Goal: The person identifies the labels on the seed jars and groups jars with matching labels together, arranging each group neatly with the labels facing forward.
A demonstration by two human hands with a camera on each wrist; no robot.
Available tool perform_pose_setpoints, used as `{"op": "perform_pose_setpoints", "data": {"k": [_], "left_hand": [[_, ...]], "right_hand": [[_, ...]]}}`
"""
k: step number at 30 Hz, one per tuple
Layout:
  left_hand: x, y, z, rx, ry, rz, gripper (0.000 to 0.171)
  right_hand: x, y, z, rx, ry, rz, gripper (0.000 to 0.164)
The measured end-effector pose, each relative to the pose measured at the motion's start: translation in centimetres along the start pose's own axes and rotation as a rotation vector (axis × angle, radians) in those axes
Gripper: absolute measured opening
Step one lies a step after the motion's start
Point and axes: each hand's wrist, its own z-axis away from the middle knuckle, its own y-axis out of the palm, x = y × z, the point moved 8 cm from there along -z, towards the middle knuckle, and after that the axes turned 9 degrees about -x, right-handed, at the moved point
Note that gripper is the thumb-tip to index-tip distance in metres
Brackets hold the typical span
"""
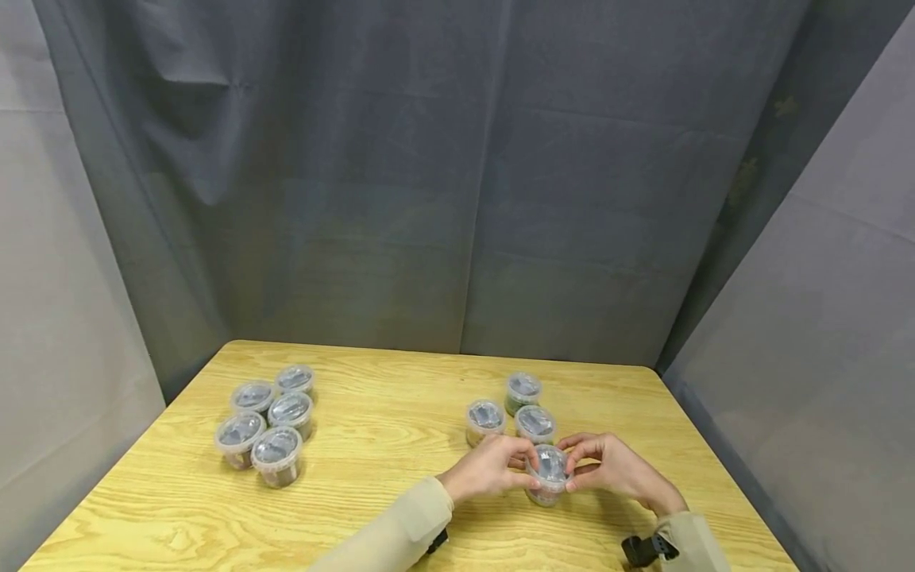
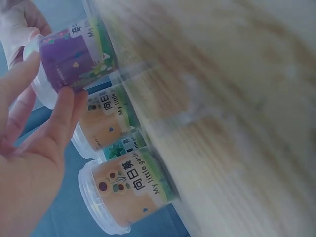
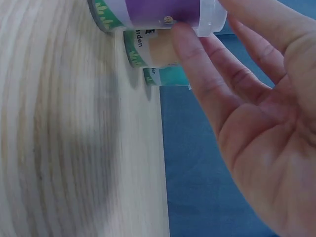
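Purple-labelled tub [image 2: 73, 58] upright, midway between left hand [image 1: 489, 469] and right hand [image 1: 616, 470], both part-curled, pinching its sides; base contact uncertain

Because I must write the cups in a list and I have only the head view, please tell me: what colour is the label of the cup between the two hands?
Observer: From the left wrist, the held cup shows a purple label.
Operator: Thank you. Is there any writing on the leftmost cup of this right group?
Observer: Yes, the left wrist view shows English words on its side, beginning "My little".
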Motion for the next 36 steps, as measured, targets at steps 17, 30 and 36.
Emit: {"op": "perform_pose_setpoints", "data": {"k": [17, 30, 36], "left_hand": [[-0.34, 0.54, -0.04, 0.025, 0.012, 0.037, 0.014], [-0.46, 0.49, -0.11, 0.025, 0.006, 0.001, 0.016], [-0.38, 0.45, -0.02, 0.024, 0.006, -0.004, 0.016]], "right_hand": [[0.12, -0.13, 0.42, 0.073, -0.052, -0.035, 0.021], [0.26, -0.11, 0.63, 0.079, -0.048, -0.038, 0.021], [0.50, 0.01, 0.70, 0.099, -0.052, -0.058, 0.021]]}}
